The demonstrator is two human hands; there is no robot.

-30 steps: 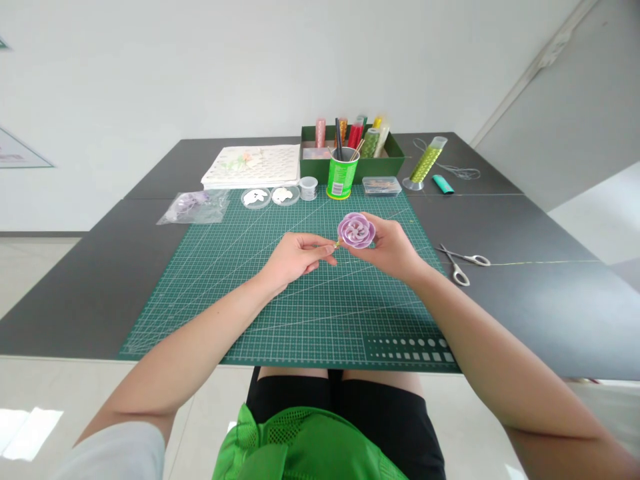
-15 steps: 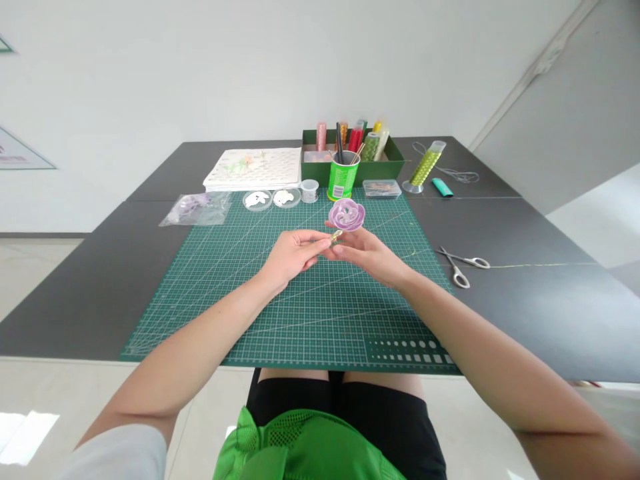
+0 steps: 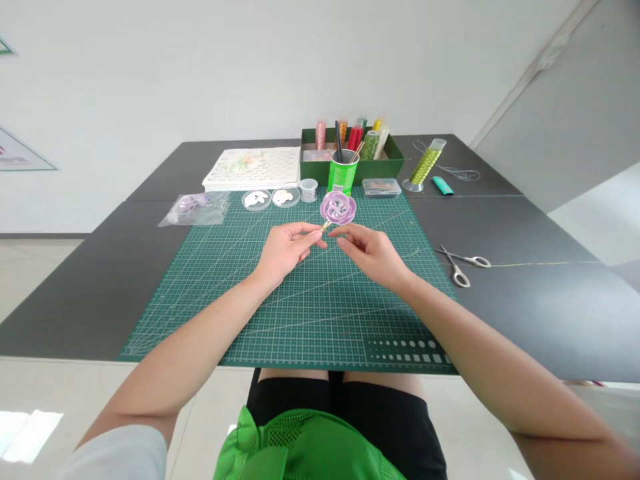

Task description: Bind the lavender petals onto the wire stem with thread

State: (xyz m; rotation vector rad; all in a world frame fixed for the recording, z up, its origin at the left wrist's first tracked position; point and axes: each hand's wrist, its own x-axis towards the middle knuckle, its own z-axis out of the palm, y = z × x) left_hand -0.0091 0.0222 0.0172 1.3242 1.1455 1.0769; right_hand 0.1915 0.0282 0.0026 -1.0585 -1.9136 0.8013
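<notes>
With the purple flower (image 3: 338,208) as our clock centre, above the cutting mat (image 3: 300,313), we see at nine a clear plastic bag (image 3: 215,211) holding purple pieces (image 3: 189,204). Between nine and ten, the left clear dish (image 3: 257,208) and the right clear dish (image 3: 295,197) hold small white pieces (image 3: 257,198). Toward eight, our left hand (image 3: 285,250) has its grip pinched on the flower's stem (image 3: 326,225). Near ten sits a round tub (image 3: 309,190), contents unclear to us. At twelve, a green can (image 3: 342,179) holds black rods (image 3: 339,137) and thin sticks (image 3: 357,153); behind it, a dark green box (image 3: 310,173) holds colourful thread spools (image 3: 355,138). Between four and five, our right hand's (image 3: 375,252) grip is slightly apart, just beside the stem. At two, a clear case (image 3: 383,194) holds brownish items, too small to name.
</notes>
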